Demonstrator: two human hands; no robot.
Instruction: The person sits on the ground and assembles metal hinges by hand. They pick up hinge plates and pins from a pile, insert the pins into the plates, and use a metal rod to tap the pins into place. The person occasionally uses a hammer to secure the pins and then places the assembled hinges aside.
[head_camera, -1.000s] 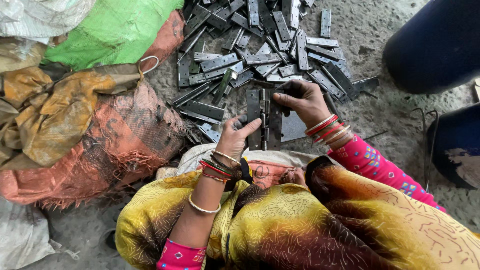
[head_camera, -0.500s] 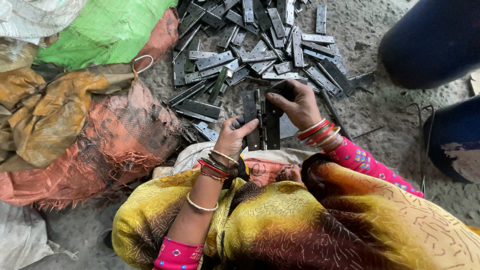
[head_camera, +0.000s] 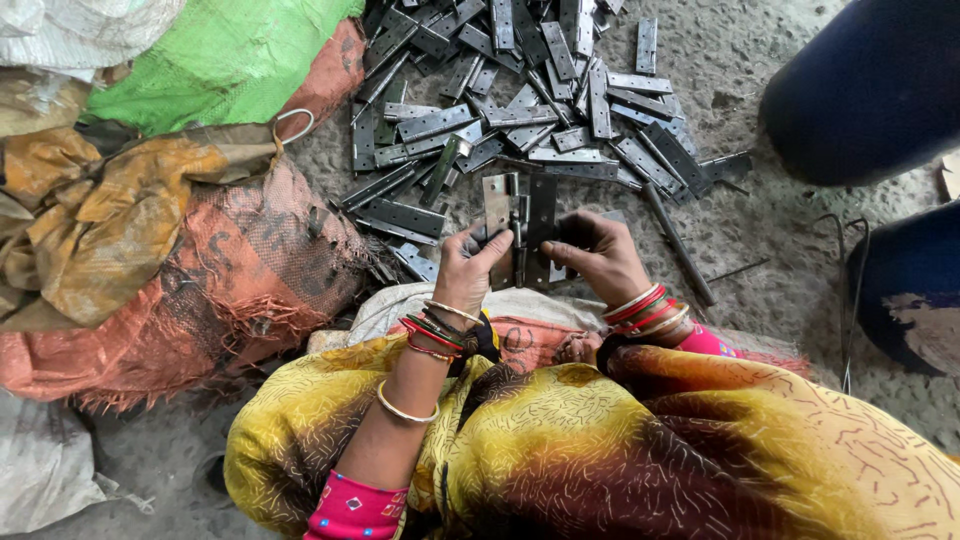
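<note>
I hold a dark metal hinge opened flat between both hands, above my lap. My left hand grips its left leaf, thumb on top. My right hand grips its right leaf from the other side. Both wrists wear red and gold bangles. Just beyond the hinge lies a heap of several flat grey hinge leaves spread on the concrete floor. A yellow patterned cloth covers my knees below the hands.
Stuffed sacks lie to the left: an orange mesh sack, a green one, a yellowish one. A thin metal rod rests on the floor right of my hands. Another person's dark blue clothing fills the right edge.
My right hand came back from the pile and closed on the hinge's right side. The hinge now lies opened flat between both hands.
</note>
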